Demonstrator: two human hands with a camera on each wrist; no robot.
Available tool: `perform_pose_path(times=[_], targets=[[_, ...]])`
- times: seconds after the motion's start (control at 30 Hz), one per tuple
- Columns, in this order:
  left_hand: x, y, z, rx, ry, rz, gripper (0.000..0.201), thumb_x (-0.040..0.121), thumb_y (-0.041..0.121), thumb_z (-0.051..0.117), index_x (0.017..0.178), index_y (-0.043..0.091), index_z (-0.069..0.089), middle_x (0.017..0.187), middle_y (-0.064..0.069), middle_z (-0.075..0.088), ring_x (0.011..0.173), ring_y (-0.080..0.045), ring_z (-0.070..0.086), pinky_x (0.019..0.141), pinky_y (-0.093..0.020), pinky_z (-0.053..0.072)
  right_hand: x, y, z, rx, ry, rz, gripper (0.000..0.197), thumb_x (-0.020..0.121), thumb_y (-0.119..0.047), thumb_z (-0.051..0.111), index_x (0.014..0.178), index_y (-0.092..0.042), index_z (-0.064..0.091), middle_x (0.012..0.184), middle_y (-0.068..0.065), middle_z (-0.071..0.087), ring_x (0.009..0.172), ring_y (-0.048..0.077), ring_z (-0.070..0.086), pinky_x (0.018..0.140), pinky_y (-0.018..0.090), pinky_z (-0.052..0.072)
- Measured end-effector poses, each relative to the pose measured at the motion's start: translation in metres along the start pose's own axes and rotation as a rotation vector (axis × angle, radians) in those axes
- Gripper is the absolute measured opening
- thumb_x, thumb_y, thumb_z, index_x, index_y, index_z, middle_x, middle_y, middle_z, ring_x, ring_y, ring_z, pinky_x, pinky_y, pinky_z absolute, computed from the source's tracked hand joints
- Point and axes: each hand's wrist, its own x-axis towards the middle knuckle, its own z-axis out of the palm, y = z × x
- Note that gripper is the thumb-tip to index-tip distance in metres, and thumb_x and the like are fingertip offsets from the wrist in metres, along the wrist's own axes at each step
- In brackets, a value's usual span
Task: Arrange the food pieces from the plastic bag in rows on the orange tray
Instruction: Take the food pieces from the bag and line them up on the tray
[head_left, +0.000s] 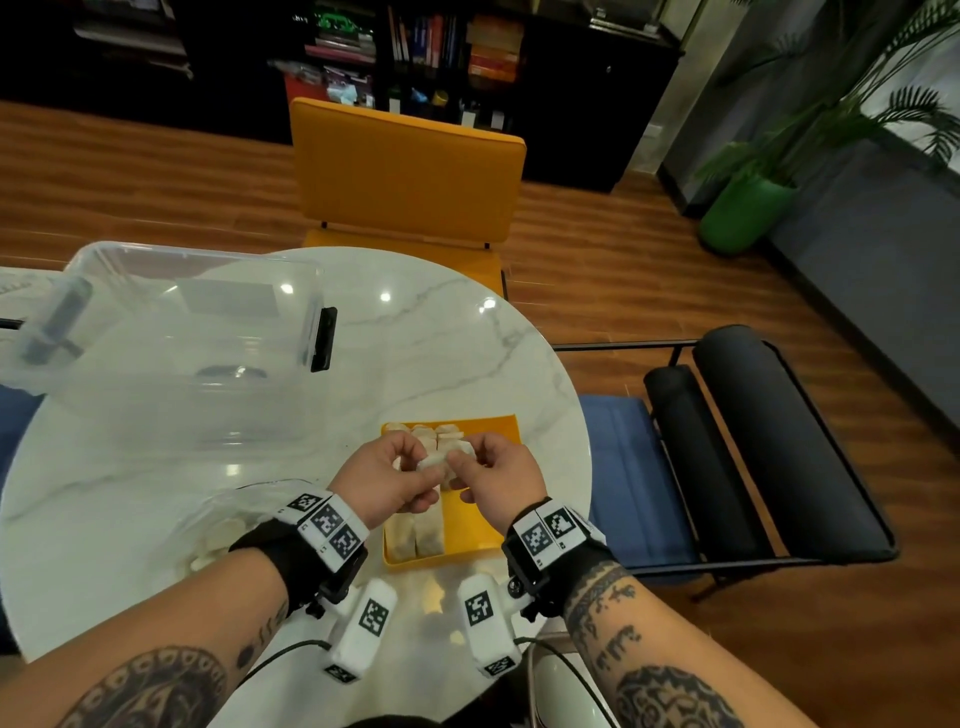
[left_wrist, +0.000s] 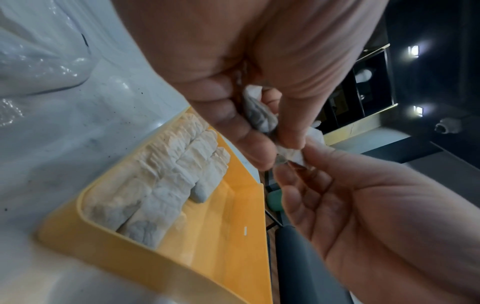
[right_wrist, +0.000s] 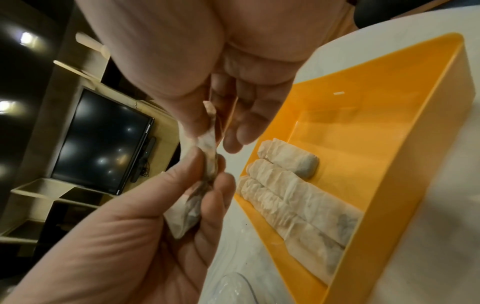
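Both hands meet above the orange tray and share one white wrapped food piece. My left hand grips its body, seen in the left wrist view as a crumpled white roll. My right hand pinches the other end of the piece between thumb and fingers. Inside the tray, rows of wrapped pieces lie along its left side. The plastic bag with more pieces lies left of the tray, partly hidden by my left wrist.
A clear plastic storage box stands at the far left of the round marble table. An orange chair is behind the table and a black seat is to its right. The tray sits near the table's right edge.
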Motion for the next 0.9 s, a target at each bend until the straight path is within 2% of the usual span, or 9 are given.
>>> perform_pose_path(times=[0.1,0.17,0.27,0.33,0.4,0.5,0.63,0.77,0.9], targets=[[0.002,-0.004,-0.002,0.118,0.007,0.012,0.013,0.087,0.013,0.073,0.091,0.009,0.062,0.078,-0.011,0.065,0.058,-0.022,0.066,0.057,-0.032,0.056,0.005,0.0,-0.004,-0.082,-0.016,-0.052,0.002,0.092,-0.022,0.067,0.09,-0.022,0.066,0.088,0.008,0.073,0.074,0.02,0.07,0.069,0.034,0.056],[0.004,-0.007,-0.003,0.217,0.026,0.015,0.014,0.086,0.018,0.075,0.092,0.01,0.064,0.081,-0.012,0.068,0.056,-0.021,0.065,0.052,-0.029,0.053,0.008,0.004,-0.006,-0.142,-0.03,-0.07,0.009,0.092,-0.026,0.067,0.099,-0.019,0.068,0.089,0.007,0.072,0.077,0.021,0.07,0.07,0.033,0.056],[0.004,-0.012,-0.005,0.419,0.054,0.016,0.015,0.086,0.03,0.073,0.087,0.017,0.065,0.076,-0.006,0.071,0.051,-0.017,0.06,0.047,-0.025,0.047,0.011,0.01,-0.011,-0.284,-0.049,-0.087,0.013,0.093,-0.027,0.066,0.103,-0.019,0.068,0.086,-0.001,0.068,0.083,0.02,0.067,0.076,0.031,0.055],[0.005,-0.015,-0.012,0.643,0.123,0.042,0.018,0.088,0.04,0.066,0.082,0.023,0.065,0.074,0.001,0.069,0.06,-0.016,0.063,0.055,-0.026,0.047,0.014,0.013,-0.017,-0.398,-0.052,-0.08,0.012,0.094,-0.027,0.064,0.103,-0.02,0.068,0.087,-0.005,0.066,0.083,0.016,0.064,0.075,0.027,0.05],[0.007,-0.02,-0.022,0.792,0.2,0.044,0.022,0.092,0.045,0.059,0.085,0.025,0.063,0.086,0.003,0.067,0.08,-0.017,0.062,0.067,-0.028,0.044,0.018,0.017,-0.025,-0.539,-0.086,-0.052,0.013,0.095,-0.028,0.06,0.103,-0.02,0.067,0.091,-0.005,0.064,0.084,0.016,0.061,0.074,0.025,0.046],[0.01,-0.029,-0.032,0.824,0.269,-0.031,0.023,0.092,0.047,0.057,0.101,0.026,0.061,0.103,-0.002,0.068,0.089,-0.017,0.059,0.076,-0.029,0.046,0.021,0.026,-0.034,-0.741,-0.194,0.02,0.014,0.095,-0.03,0.058,0.103,-0.021,0.066,0.094,-0.002,0.064,0.088,0.019,0.062,0.074,0.029,0.05],[0.013,-0.037,-0.033,0.905,0.231,-0.127,0.045,0.089,0.047,0.062,0.124,0.02,0.057,0.118,-0.007,0.066,0.102,-0.022,0.063,0.077,-0.026,0.044,0.026,0.033,-0.035,-0.919,-0.362,0.085,0.011,0.091,-0.027,0.063,0.1,-0.022,0.066,0.098,0.001,0.066,0.089,0.02,0.064,0.08,0.033,0.056],[0.015,-0.042,-0.032,0.954,0.19,-0.168,0.045,0.087,0.044,0.064,0.125,0.021,0.058,0.115,-0.005,0.065,0.099,-0.02,0.062,0.079,-0.028,0.048,0.039,0.035,-0.028,-1.001,-0.409,0.118,0.012,0.086,-0.025,0.071,0.096,-0.021,0.066,0.098,0.001,0.068,0.089,0.02,0.066,0.079,0.034,0.057],[0.017,-0.041,-0.032,0.959,0.2,-0.182,0.043,0.087,0.044,0.064,0.124,0.023,0.058,0.113,-0.004,0.065,0.096,-0.019,0.061,0.074,-0.027,0.045,0.058,0.036,-0.017,-1.011,-0.396,0.129,0.011,0.084,-0.026,0.075,0.09,-0.024,0.066,0.097,0.001,0.068,0.088,0.02,0.066,0.076,0.031,0.056]])
